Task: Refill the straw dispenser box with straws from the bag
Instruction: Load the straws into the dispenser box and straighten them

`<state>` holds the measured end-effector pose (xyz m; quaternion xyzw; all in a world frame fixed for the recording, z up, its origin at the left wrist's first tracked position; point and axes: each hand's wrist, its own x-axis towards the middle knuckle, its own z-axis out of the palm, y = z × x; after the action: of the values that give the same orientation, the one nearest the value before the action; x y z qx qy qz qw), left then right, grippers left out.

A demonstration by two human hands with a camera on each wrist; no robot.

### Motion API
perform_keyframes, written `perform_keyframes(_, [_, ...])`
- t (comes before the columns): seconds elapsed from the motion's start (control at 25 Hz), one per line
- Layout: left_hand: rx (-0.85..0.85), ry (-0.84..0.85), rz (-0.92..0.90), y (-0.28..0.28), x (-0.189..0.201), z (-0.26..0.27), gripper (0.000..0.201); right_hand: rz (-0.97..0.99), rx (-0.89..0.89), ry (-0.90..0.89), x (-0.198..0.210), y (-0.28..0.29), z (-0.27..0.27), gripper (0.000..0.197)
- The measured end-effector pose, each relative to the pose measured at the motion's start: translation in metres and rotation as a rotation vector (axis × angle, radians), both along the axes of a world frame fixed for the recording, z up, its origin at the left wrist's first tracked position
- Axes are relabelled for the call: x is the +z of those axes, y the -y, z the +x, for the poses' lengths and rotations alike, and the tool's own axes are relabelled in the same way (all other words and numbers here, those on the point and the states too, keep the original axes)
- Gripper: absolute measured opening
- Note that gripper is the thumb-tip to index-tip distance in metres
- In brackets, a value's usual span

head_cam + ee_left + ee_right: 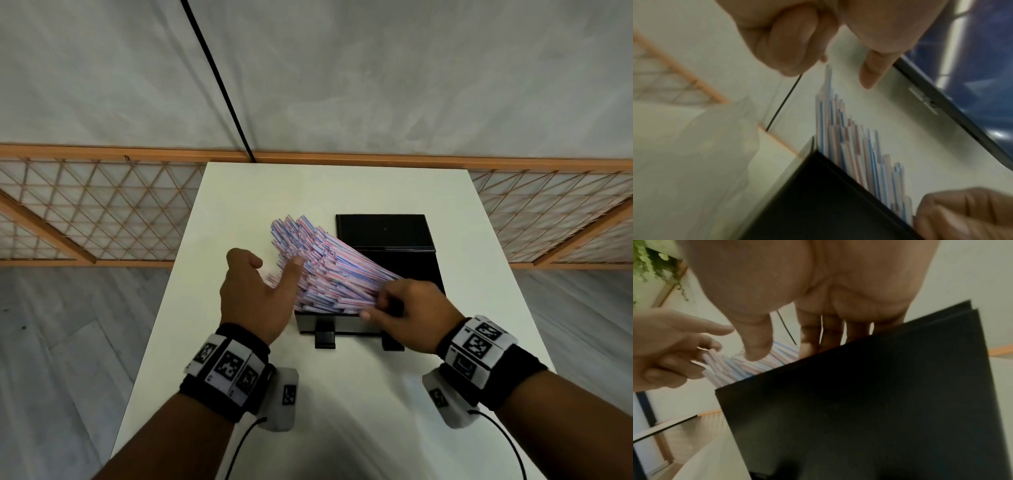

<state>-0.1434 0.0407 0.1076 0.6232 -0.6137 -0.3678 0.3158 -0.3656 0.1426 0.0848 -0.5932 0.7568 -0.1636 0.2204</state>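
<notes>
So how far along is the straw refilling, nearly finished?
Partly. Done: the box has its lid up, and a big bunch of straws stands in it. In hand: the straws fan out, leaning over the box's left edge; the right hand grips their near ends, and the left hand steadies them with open fingers. Left: laying them flat inside and closing the lid.

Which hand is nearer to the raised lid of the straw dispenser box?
Right. The right hand is at the box's front right corner, below the lid; the left hand is left of the straws, farther off.
</notes>
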Motion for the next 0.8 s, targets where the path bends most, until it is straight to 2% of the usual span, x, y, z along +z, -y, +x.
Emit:
perform_keyframes(0.08, [-0.035,-0.019,0.221,0.0,-0.013,-0.005,0.056,0.117,0.09,-0.011,-0.005,-0.001,0.003,0.033])
perform_keyframes(0.16, [-0.089,-0.061,0.314,-0.008,-0.021,-0.01,0.053,0.183,0.131,-0.056,-0.007,0.004,0.004,0.033])
perform_keyframes(0.32, [-0.162,-0.029,0.236,-0.013,-0.017,-0.017,0.048,0.22,0.211,-0.062,-0.003,0.01,0.005,0.035])
perform_keyframes(0.52, [-0.251,0.068,0.177,-0.006,-0.017,-0.017,0.053,0.28,0.231,-0.069,-0.007,0.014,0.005,0.047])
perform_keyframes(0.64, [-0.264,-0.007,0.281,-0.013,-0.012,-0.025,0.045,0.369,0.249,-0.093,-0.008,0.016,0.009,0.048])
perform_keyframes(0.8, [-0.234,-0.161,0.416,-0.026,-0.006,-0.034,0.045,0.304,0.262,-0.027,-0.008,0.019,0.013,0.039])
